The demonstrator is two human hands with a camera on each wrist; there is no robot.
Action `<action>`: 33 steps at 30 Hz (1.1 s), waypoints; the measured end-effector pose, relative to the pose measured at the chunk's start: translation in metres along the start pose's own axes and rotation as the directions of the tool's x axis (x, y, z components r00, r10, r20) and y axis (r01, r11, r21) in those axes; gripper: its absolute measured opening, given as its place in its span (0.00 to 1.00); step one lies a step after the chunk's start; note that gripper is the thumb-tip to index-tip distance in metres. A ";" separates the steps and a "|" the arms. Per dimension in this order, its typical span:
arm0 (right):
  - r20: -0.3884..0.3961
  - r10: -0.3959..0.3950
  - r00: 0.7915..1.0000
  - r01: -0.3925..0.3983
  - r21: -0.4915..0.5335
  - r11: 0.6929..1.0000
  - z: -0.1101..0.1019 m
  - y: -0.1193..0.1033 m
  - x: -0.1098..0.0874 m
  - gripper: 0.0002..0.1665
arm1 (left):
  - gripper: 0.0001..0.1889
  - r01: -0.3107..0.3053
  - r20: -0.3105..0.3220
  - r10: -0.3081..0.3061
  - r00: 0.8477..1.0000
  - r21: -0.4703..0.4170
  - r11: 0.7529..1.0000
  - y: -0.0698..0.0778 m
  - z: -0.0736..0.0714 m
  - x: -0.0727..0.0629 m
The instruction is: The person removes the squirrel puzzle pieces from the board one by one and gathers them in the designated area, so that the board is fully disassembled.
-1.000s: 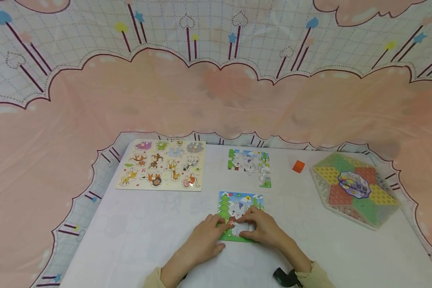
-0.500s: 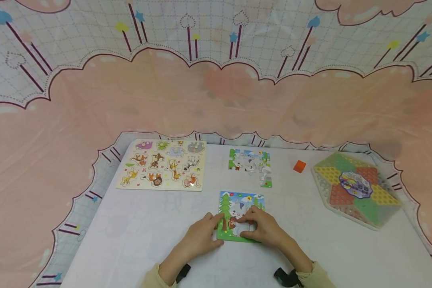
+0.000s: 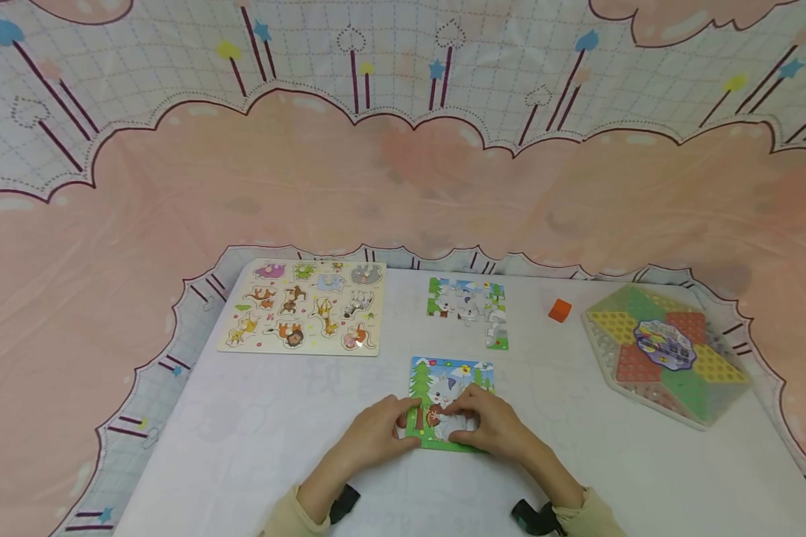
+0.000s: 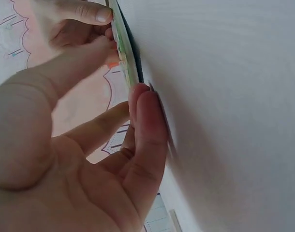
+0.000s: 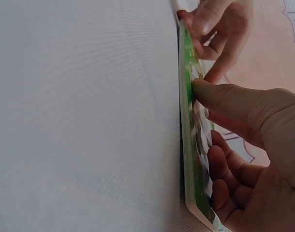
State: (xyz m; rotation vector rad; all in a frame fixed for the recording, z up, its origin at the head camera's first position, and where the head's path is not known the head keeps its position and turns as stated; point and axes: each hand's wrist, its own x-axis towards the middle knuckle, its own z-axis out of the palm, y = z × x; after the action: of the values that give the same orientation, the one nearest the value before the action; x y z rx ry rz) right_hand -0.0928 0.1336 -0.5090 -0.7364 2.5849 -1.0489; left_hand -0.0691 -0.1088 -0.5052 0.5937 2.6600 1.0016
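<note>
A small jigsaw puzzle [image 3: 421, 382] of a white cartoon animal among green trees lies on the table. My left hand [image 3: 378, 432] is at the puzzle's left side, gripping its edge between thumb and fingers. In the left wrist view its fingers [image 4: 150, 116] sit low against the rim, close to the tabletop. My right hand [image 3: 500, 429] is over the puzzle's right part, thumb and index finger pinching a pale puzzle piece [image 5: 201, 135] on its face. The right hand hides the lower right of the picture.
A partly assembled puzzle [image 3: 466, 302] lies behind, beside an orange block [image 3: 560, 310]. An animal peg board [image 3: 302, 307] is at the back left and a hexagonal box of coloured pegboard tiles [image 3: 665, 354] at the right. Patterned cloth [image 3: 403, 186] hangs behind the white table [image 3: 255, 418].
My left hand has drawn back from the puzzle's face to its left edge, uncovering the brown tree trunk. The right hand has stayed in place.
</note>
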 end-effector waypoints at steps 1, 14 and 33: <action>-0.001 -0.009 1.000 0.009 0.000 1.000 0.000 0.000 0.000 0.16 | 0.30 -0.004 -0.006 0.004 1.000 0.006 1.000 0.000 0.000 0.000; 0.048 -0.123 0.991 0.115 0.145 0.983 -0.013 0.009 0.002 0.11 | 0.28 -0.008 -0.018 0.010 1.000 0.092 0.996 0.005 0.003 0.003; 0.120 -0.161 0.980 0.137 0.189 0.972 -0.008 0.005 0.015 0.13 | 0.27 -0.018 -0.029 0.022 0.999 0.110 0.994 0.005 0.003 -0.001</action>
State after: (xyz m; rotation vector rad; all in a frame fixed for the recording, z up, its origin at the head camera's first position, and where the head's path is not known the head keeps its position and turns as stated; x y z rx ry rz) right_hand -0.1104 0.1338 -0.5073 -0.9324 2.3152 -1.2135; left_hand -0.0660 -0.1046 -0.5040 0.6337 2.7549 0.8809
